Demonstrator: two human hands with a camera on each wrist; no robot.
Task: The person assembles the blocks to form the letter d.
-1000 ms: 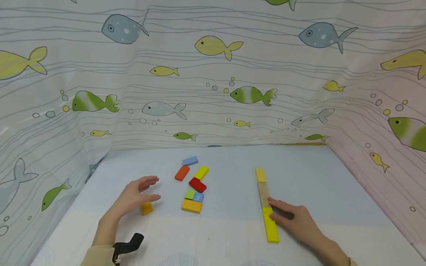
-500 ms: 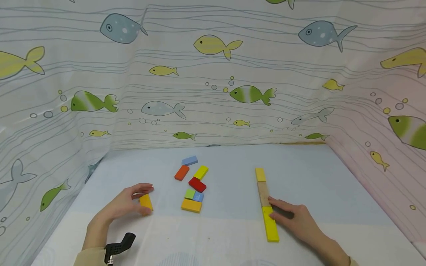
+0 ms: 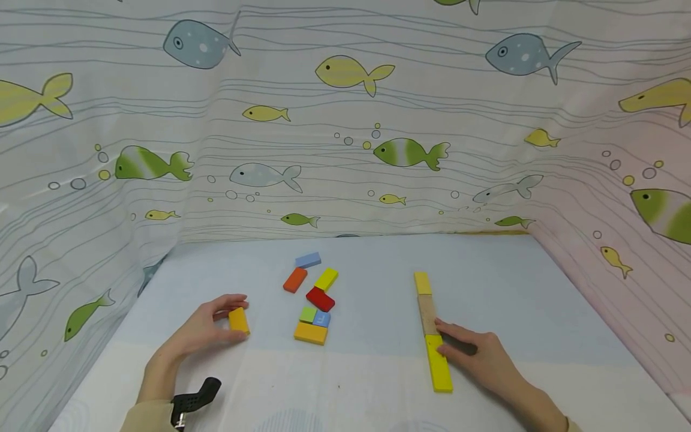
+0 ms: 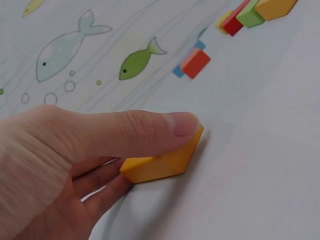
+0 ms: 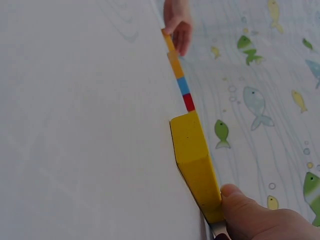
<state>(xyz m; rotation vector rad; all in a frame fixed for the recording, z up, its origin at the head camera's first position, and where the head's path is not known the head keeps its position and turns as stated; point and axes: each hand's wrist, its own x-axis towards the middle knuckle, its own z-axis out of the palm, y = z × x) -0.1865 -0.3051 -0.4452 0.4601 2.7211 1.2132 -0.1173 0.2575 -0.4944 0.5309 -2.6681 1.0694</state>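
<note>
My left hand [image 3: 197, 327] pinches an orange-yellow block [image 3: 239, 321] at the left of the table. In the left wrist view, the thumb lies over this block [image 4: 172, 162], with the other fingers on its far side. At the right, my right hand [image 3: 483, 360] touches the right side of a straight row of blocks. Its index fingertip is by the plain wooden block [image 3: 427, 314], and its thumb is against the long yellow block [image 3: 438, 366]. A shorter yellow block [image 3: 423, 283] forms the row's far end. The right hand's remaining fingers are mostly hidden.
Between the hands lie a blue block [image 3: 308, 260], an orange-red block [image 3: 295, 280], a yellow block [image 3: 327, 279] and a red block [image 3: 321, 300]. Nearer are small green [image 3: 308, 315] and blue [image 3: 321, 319] blocks against an orange block [image 3: 311, 333]. A fish-patterned curtain [image 3: 345, 180] encloses the table.
My left hand has come down around the orange-yellow block, taken hold of it and moved it slightly away from me. My right hand and its row of blocks stay put.
</note>
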